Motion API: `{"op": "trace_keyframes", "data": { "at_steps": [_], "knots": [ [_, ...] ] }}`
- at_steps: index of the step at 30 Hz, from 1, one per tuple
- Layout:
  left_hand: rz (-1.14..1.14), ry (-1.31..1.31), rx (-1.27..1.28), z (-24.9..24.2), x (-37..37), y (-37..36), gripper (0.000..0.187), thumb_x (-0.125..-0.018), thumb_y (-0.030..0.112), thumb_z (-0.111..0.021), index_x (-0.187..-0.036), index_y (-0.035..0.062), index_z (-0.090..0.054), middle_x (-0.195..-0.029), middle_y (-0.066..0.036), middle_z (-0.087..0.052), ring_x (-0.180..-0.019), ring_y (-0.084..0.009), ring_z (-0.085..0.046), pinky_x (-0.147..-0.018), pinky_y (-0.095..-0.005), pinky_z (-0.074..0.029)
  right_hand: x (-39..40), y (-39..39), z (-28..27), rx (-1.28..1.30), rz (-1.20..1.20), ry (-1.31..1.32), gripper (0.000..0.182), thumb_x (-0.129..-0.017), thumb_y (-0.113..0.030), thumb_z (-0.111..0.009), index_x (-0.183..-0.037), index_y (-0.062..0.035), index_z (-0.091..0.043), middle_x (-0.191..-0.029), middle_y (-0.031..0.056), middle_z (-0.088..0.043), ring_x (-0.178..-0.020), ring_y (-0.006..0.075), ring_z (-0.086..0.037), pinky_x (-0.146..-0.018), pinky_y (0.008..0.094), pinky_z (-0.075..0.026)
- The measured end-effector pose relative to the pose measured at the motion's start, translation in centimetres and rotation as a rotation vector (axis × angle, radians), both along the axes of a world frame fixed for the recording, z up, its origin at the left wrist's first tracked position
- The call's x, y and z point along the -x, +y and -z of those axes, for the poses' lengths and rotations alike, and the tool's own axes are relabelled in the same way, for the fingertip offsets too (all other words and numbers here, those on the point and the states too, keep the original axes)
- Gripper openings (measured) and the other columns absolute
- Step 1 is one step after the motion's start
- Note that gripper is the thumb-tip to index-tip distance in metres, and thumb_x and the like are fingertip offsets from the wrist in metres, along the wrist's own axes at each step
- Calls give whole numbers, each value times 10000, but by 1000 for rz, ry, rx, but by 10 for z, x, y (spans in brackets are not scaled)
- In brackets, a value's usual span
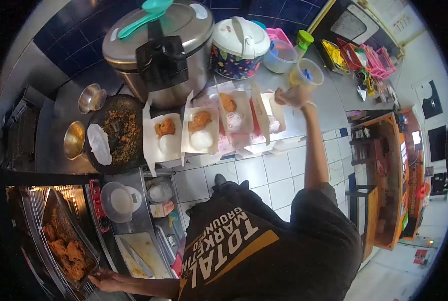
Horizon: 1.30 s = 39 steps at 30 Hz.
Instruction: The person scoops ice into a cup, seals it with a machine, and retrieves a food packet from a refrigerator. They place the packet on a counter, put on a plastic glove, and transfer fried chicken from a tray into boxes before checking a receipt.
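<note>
My left hand (106, 280) grips the near end of a metal tray (94, 253) in the lit rack at lower left. Fried chicken (68, 256) lies in this tray. My right hand (298, 95) is over the upper edge of the rightmost open box (280, 116), its fingers closed and blurred. A brownish patch shows at the fingertips; what it is I cannot make out. White rice in a wrapper (273, 124) sits in that box. To its left, three open boxes each hold rice and a piece of fried chicken (200, 121).
A large steel cooker (159, 55) and a patterned rice cooker (240, 47) stand behind the boxes. A clear tub (307, 75) is beside my right hand. Left of the boxes is a dark pan (126, 145) with brown crumbs. A knife (137, 258) rests on a cutting board.
</note>
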State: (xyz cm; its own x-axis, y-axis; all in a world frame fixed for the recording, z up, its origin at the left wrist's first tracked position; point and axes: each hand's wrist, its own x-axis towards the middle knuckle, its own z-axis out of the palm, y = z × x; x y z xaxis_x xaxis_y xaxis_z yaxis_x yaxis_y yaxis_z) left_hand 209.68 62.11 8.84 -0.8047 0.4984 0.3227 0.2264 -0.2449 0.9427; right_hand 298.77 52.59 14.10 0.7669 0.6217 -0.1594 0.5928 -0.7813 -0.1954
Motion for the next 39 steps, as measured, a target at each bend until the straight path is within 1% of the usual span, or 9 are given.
{"op": "trace_keyframes", "data": {
  "at_steps": [6, 9, 13, 15, 21, 25, 33, 35, 39],
  "knots": [
    [-66, -204, 174, -58, -37, -28, 369, -976, 200, -503, -1271, 0, -598, -908, -122, -605, -629, -151, -486, -547, -295, -432, -39, 19, 168, -150, -300, -139, 389, -861, -395, -598, -1024, -55, -694, -1027, 229, -679, -968, 379, -657, -850, 463, -512],
    [-112, -412, 26, -90, -99, -23, 165, -920, 185, -615, -1043, 84, -657, -754, 25, -509, -568, -111, -430, -494, -235, -352, 1, 20, 83, 69, -281, -159, 253, -901, -264, -593, -963, -39, -693, -950, 178, -707, -841, 321, -684, -707, 440, -535],
    [85, -499, -171, -72, -94, 0, 59, -936, 163, -601, -882, 152, -578, -698, 40, -540, -593, -102, -514, -533, -278, -453, 95, 73, -13, -792, -281, -303, 226, -903, -49, -587, -1098, 43, -654, -994, 210, -696, -922, 297, -684, -821, 371, -538],
    [46, -494, -183, -75, -108, 13, 107, -964, 171, -574, -866, 136, -545, -695, 27, -543, -596, -118, -563, -566, -329, -531, 190, 111, -50, -937, -461, 271, 224, -880, -43, -619, -1089, 35, -643, -1046, 198, -687, -980, 327, -665, -879, 366, -512],
    [151, -567, -344, -68, -123, 78, 153, -994, 156, -528, -1000, 48, -419, -816, -133, -564, -714, -314, -665, -708, -498, -613, 355, 151, -39, -624, -1242, 712, 332, -974, -269, -573, -1188, -21, -626, -1097, 138, -690, -1031, 241, -658, -930, 388, -492],
    [247, -627, -396, -70, -118, 143, 244, -1000, 136, -518, -1048, -46, -361, -896, -214, -591, -941, -438, -680, -792, -496, -620, 430, 155, -10, -217, -888, 1734, 507, -998, -390, -535, -1295, 22, -539, -1193, 163, -650, -1106, 256, -618, -956, 400, -470],
    [558, -402, 71, -48, -103, 79, 250, -979, 169, -560, -1117, -23, -479, -1009, -179, -656, -856, -275, -684, -725, -366, -585, 539, 133, 15, 120, -605, 2119, 617, -1018, -456, -433, -1363, 54, -455, -1319, 218, -562, -1205, 310, -551, -1019, 428, -434],
    [639, 428, 269, -9, -117, 2, 241, -916, 164, -629, -1106, 26, -574, -986, -124, -670, -794, -184, -638, -673, -319, -532, 566, 124, 30, 237, -548, 2128, 614, -1020, -450, -431, -1354, 64, -466, -1313, 219, -567, -1204, 316, -555, -1022, 435, -439],
    [827, 55, 556, 42, -97, -97, 94, -921, 94, -633, -970, 15, -643, -843, -44, -642, -744, -116, -603, -689, -263, -500, 604, 105, 52, 490, -613, 2011, 540, -1009, -394, -483, -1298, 59, -535, -1274, 220, -587, -1190, 325, -566, -1015, 458, -458]
  ]
}}
